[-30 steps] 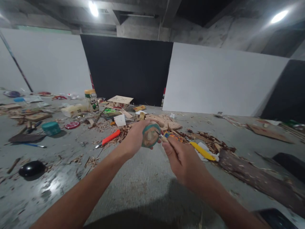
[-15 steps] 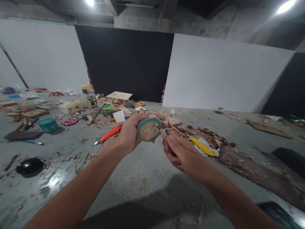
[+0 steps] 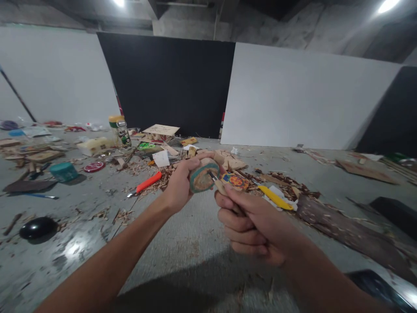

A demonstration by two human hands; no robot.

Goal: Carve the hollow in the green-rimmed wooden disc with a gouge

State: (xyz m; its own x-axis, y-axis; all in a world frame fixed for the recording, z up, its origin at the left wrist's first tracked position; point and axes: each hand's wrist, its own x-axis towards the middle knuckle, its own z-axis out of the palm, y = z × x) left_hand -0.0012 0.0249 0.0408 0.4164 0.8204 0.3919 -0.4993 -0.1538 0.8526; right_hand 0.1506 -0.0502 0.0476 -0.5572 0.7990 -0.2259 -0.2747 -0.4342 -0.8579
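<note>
My left hand (image 3: 180, 184) is wrapped round a rounded wooden piece (image 3: 199, 181), whose near face has a blue-green painted rim and a rough, hollowed middle. In my right hand (image 3: 250, 217) is a carving tool (image 3: 220, 186) with a pale wooden handle and a short metal shaft. Its tip meets the hollowed face near the right side; the very end is hard to make out. Just behind the tool lies a colourful painted disc (image 3: 235, 181) in orange, yellow and blue.
On the floor lie an orange cutter knife (image 3: 149, 182) to the left, a yellow-handled tool (image 3: 276, 198) and a bark-covered log (image 3: 342, 232) to the right. A teal lid (image 3: 64, 172), a black rounded object (image 3: 38, 228) and a tumbler (image 3: 120, 130) stand at left among wood shavings.
My right hand has turned, its fingers now curled further under the tool, and the tool tip has moved left onto the hollow. The wooden piece has tilted slightly in my left hand.
</note>
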